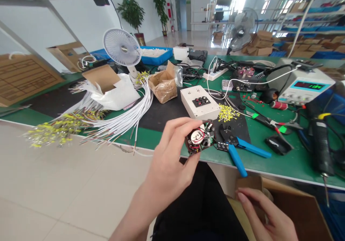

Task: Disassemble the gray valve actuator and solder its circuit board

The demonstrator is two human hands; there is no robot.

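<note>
My left hand (172, 154) is closed around a small round circuit assembly (199, 137) with a white disc and red wiring, held up over the front edge of the green table (161, 142). My right hand (265, 216) is low at the bottom right, its fingers curled over the flap of a brown cardboard box (293, 205) beside my lap. Blue-handled crimping pliers (237, 149) lie on the table just right of the assembly. A white box with black buttons (199, 102) sits behind it.
A bundle of white wires with yellow tips (107, 120) spreads over the left of the table. A small white fan (122, 49), a power supply (304, 84), yellow connectors (228, 112), pliers (269, 120) and cables crowd the back and right.
</note>
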